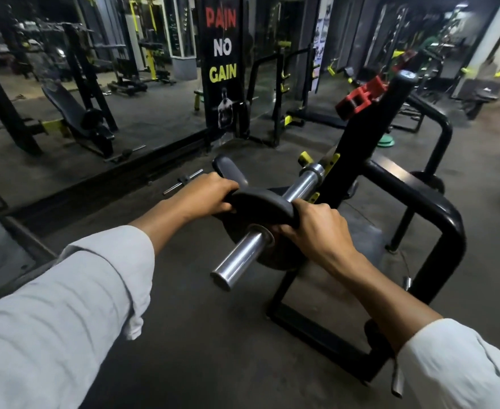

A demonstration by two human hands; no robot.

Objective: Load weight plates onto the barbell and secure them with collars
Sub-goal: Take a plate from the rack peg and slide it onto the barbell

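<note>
Sliding weight plate (260, 202) along barbell sleeve (242, 258); left hand (210, 193), right hand (313, 228) clamped on rim. Next: seat inward, fetch red collar (360, 98).

A single wide-angle head-worn camera looks forward and down, close over the person's outstretched left hand (210, 193) and right hand (316, 228) at the barbell (242, 258) end. The frame's upper half takes in the gym floor (183, 335) and mirrored wall (110, 69) beyond.
</note>
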